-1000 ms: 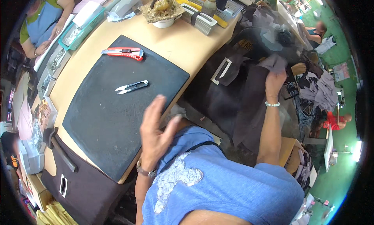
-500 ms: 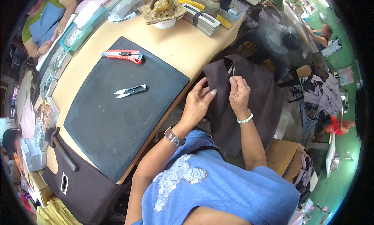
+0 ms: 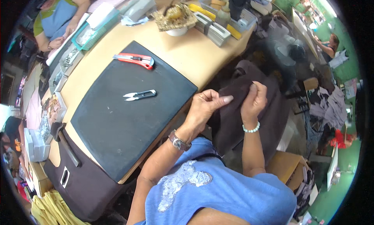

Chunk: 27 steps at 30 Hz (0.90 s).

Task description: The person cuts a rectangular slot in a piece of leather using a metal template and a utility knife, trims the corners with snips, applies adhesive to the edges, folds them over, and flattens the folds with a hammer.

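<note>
A large dark brown fabric piece (image 3: 269,127) hangs beyond the table's right edge, in front of my body. My left hand (image 3: 203,110) is at the fabric's left side, its fingers curled and its thumb lying toward the right across the cloth. To the right of it, my right hand (image 3: 254,104) pinches the fabric between thumb and bent fingers. What lies under the fingertips is hidden. On a black cutting mat (image 3: 120,127), left of my hands, rest thread snips (image 3: 140,95) and a red utility knife (image 3: 134,60).
A hammer (image 3: 68,147) lies by another dark brown fabric piece (image 3: 85,190) with a white-edged slot. Metal blocks (image 3: 212,30) and a white bowl (image 3: 177,31) stand at the far table end. A cardboard box (image 3: 284,166) sits low right. A co-worker (image 3: 58,18) sits far left.
Both hands have come slightly down and right relative to the fabric's top. Its upper part has folded over, so the pale strip seen there is hidden. The whole view has shifted a little.
</note>
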### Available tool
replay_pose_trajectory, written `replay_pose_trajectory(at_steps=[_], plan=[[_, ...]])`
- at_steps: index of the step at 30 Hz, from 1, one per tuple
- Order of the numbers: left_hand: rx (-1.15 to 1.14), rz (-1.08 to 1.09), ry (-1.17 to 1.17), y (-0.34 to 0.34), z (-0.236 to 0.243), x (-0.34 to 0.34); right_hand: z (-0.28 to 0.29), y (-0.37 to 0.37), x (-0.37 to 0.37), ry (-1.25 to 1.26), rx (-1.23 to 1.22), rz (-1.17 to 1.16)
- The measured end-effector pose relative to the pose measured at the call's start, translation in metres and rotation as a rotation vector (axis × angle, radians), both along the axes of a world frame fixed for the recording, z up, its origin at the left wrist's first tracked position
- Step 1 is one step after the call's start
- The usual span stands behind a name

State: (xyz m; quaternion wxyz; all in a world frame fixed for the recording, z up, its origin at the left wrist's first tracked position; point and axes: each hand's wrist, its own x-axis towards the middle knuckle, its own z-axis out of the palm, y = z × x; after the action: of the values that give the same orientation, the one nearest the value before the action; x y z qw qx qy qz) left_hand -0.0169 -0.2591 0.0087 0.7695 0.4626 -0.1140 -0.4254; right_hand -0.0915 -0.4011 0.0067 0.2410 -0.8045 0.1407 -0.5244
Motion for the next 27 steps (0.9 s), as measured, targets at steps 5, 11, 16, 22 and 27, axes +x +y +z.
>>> replay_pose_trajectory(at_steps=[5,11,16,22,27], plan=[[-0.205,0.113,0.003,0.020,0.043,0.002,0.054,0.013,0.034,-0.357,-0.041,0.298],[-0.154,0.779,-0.165,0.152,0.059,0.026,0.103,0.077,0.081,-0.440,0.092,0.404],[0.544,1.447,-0.631,0.293,0.031,-0.004,0.105,0.173,0.099,-0.126,-0.015,0.883],[0.420,1.126,-0.505,0.255,0.046,-0.073,0.083,0.273,0.080,-0.005,0.020,1.286],[0.132,1.548,-0.414,0.274,0.032,-0.085,0.089,0.282,0.072,0.217,-0.082,1.532]])
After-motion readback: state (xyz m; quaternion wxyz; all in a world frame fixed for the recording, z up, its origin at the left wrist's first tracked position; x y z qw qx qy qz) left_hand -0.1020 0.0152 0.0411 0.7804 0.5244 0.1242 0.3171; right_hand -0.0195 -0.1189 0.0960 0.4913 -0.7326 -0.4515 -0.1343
